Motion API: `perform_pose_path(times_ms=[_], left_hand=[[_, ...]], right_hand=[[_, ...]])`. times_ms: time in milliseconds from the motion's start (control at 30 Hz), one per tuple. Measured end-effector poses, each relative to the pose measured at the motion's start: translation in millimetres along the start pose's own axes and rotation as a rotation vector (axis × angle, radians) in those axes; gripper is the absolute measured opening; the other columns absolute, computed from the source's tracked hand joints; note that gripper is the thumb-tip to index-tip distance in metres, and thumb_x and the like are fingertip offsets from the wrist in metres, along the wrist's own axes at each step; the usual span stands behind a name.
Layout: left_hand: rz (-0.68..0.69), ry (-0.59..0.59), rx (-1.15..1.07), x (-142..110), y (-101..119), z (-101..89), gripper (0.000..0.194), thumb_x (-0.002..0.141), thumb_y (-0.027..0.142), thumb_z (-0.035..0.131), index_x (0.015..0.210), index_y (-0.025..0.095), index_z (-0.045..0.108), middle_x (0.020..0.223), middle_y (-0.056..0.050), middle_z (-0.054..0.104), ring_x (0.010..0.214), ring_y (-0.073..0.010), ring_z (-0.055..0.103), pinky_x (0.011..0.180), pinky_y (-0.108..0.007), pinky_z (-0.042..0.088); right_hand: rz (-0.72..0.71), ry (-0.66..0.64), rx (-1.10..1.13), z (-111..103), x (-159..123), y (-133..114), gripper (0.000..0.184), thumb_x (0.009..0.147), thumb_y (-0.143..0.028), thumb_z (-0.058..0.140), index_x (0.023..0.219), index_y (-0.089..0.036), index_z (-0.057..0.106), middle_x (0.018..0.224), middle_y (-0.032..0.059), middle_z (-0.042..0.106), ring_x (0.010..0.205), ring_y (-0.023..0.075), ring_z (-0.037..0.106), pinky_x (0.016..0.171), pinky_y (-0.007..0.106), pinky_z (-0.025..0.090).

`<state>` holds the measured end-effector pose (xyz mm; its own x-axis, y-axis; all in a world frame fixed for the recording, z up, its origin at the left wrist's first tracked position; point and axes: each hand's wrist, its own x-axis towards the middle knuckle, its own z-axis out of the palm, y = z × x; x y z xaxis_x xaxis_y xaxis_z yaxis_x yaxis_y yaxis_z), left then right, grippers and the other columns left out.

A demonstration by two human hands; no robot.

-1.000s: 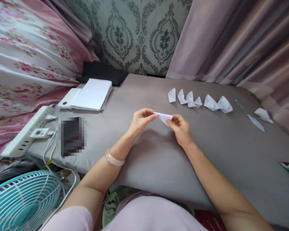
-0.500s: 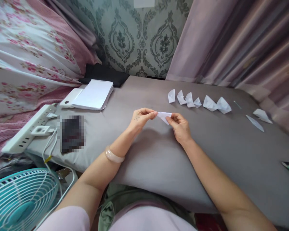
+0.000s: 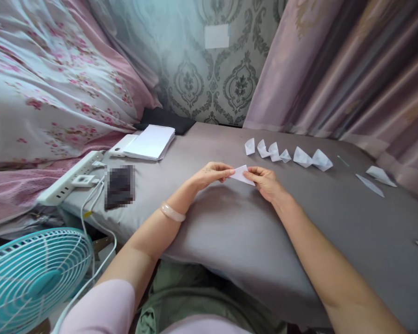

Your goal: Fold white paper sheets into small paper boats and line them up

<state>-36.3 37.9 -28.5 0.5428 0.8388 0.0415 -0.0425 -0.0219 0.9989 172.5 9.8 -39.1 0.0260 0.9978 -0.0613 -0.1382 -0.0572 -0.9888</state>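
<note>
With both hands brought together over the grey-covered surface (image 3: 212, 227), the folded white paper (image 3: 239, 177) is located nearer the person than the paper stack (image 3: 151, 141) and to its right. The left hand (image 3: 211, 175) is closed to a narrow pinch on the paper's left corner; the right hand (image 3: 266, 183) grips the right part, thumb on the near face. Gripping from opposite sides appears intended to hold the small piece steady and its edges aligned; the fingers hide part of the folds, so their detail cannot be confirmed. To the right of the paper stack, six folded paper pieces (image 3: 303, 157) stand in an uneven row, presumably set beyond the hands to leave them working room. Farther right of the stack lie two flatter paper pieces (image 3: 381, 175), apart from that row. The stack partly overlaps a white flat object (image 3: 120, 147) at its left, and a black item (image 3: 184, 125) lies behind it. Nearer the person than the stack, and to its left, are a power strip (image 3: 54, 191) and a pixelated dark object (image 3: 120, 186), which cannot be identified.
</note>
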Motion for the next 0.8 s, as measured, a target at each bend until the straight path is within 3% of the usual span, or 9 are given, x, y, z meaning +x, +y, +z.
perform_pose_path(times_ms=[133,267,333,433,500,600,700,800], left_hand=[[0.019,-0.077,0.098,-4,7,8.2,0.039,0.075,0.049,0.071,0.07,0.01,0.07,0.062,-0.004,0.062,0.049,-0.0057,0.045,0.048,-0.022,0.034],[0.131,0.122,0.017,0,12,16.0,0.04,0.072,0.05,0.073,0.071,0.01,0.068,0.06,-0.003,0.062,0.047,-0.007,0.049,0.047,-0.022,0.039],[0.153,0.22,-0.009,2,12,18.7,0.039,0.073,0.048,0.073,0.074,0.01,0.068,0.059,-0.003,0.062,0.048,-0.0069,0.051,0.048,-0.022,0.04],[0.134,0.287,-0.037,2,11,18.0,0.035,0.077,0.045,0.07,0.079,0.009,0.068,0.06,-0.002,0.062,0.048,-0.007,0.052,0.051,-0.022,0.043],[0.073,0.251,-0.021,-1,9,12.8,0.034,0.079,0.044,0.068,0.081,0.01,0.067,0.064,-0.003,0.064,0.052,-0.0081,0.056,0.056,-0.024,0.046],[-0.104,0.07,0.097,-6,8,0.4,0.033,0.072,0.04,0.076,0.083,0.01,0.068,0.074,-0.007,0.069,0.065,-0.0122,0.062,0.063,-0.026,0.047],[-0.08,0.09,0.1,0,8,-8.1,0.039,0.066,0.038,0.08,0.092,0.012,0.07,0.085,-0.007,0.07,0.075,-0.0137,0.062,0.068,-0.026,0.045],[-0.028,0.095,0.03,15,5,-5.6,0.039,0.066,0.042,0.079,0.087,0.01,0.072,0.079,-0.007,0.069,0.073,-0.0145,0.061,0.071,-0.028,0.045]], right_hand=[[0.008,0.002,-0.04,-5,1,-10,0.039,0.043,-0.035,0.091,0.071,-0.02,0.07,0.071,-0.0016,0.069,0.062,0.0128,0.063,0.066,0.03,0.053],[0.065,-0.012,0.12,4,7,-15,0.035,0.052,-0.035,0.09,0.079,-0.024,0.069,0.077,-0.0013,0.072,0.068,0.015,0.067,0.06,0.027,0.056],[0.12,-0.047,0.215,13,8,-15,0.025,0.063,-0.034,0.085,0.078,-0.023,0.068,0.075,-0.0001,0.073,0.07,0.0153,0.069,0.063,0.026,0.059],[0.183,0.001,0.312,26,10,-14,0.009,0.077,-0.025,0.075,0.075,-0.021,0.067,0.068,-0.0005,0.072,0.066,0.0116,0.07,0.062,0.019,0.059],[0.211,0.037,0.299,29,13,-12,0.009,0.08,-0.016,0.071,0.072,-0.019,0.067,0.064,-0.0006,0.072,0.06,0.0099,0.069,0.057,0.016,0.057],[0.228,0.005,0.177,27,18,-9,0.01,0.076,-0.01,0.073,0.069,-0.016,0.068,0.061,0.0027,0.072,0.055,0.0112,0.068,0.051,0.016,0.055],[0.209,-0.036,0.091,22,20,-4,0.007,0.072,-0.014,0.078,0.069,-0.014,0.071,0.06,0.0045,0.071,0.054,0.0114,0.068,0.05,0.016,0.054],[0.162,-0.071,0.071,17,20,1,0.011,0.068,-0.021,0.082,0.072,-0.015,0.074,0.064,0.005,0.072,0.058,0.0121,0.068,0.054,0.018,0.055]])
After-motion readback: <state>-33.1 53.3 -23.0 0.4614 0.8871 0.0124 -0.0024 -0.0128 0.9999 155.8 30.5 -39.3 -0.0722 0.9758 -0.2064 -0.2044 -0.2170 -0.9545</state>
